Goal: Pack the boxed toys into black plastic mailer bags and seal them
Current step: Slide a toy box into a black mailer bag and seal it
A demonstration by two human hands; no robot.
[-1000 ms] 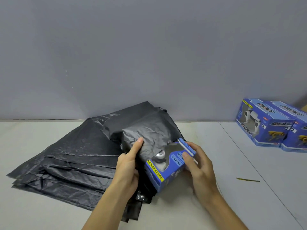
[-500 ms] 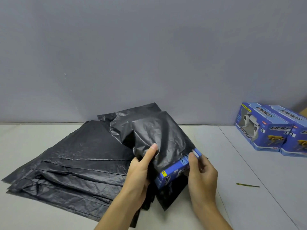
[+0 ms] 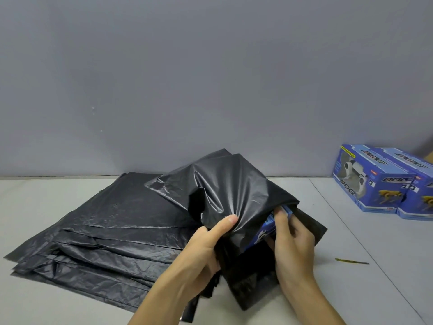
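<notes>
A black mailer bag bulges over a blue toy box, of which only a narrow strip shows at the bag's mouth. My left hand grips the bag's open edge, thumb on top of the plastic. My right hand holds the exposed end of the box, its fingertips tucked inside the bag's mouth. Both hands are near the table's front, in the middle.
A fanned stack of flat black mailer bags lies on the left of the pale table. Two more blue toy boxes stand at the right by the grey wall. A thin yellow-green strip lies right of my hands.
The box has slid deeper into the bag: a second ago its windowed front was exposed, now only a thin blue strip shows. My left hand pulled the bag's edge further over it.
</notes>
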